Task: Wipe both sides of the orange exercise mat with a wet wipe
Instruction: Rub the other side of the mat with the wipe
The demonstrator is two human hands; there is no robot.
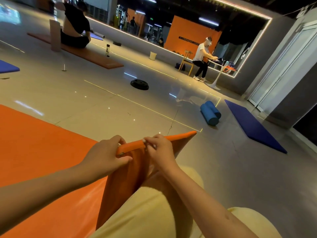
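The orange exercise mat lies on the floor at the left, and its near end is folded up over my lap. My left hand grips the raised edge of the mat, fingers curled over its top. My right hand pinches the same raised edge just to the right. A small white bit shows at my left fingertips; I cannot tell whether it is the wet wipe. My legs in pale yellow trousers lie under the folded part.
Two blue foam rollers and a dark blue mat lie on the floor to the right. A black weight plate sits ahead. A person sits on another orange mat at the back left; another sits at a white table.
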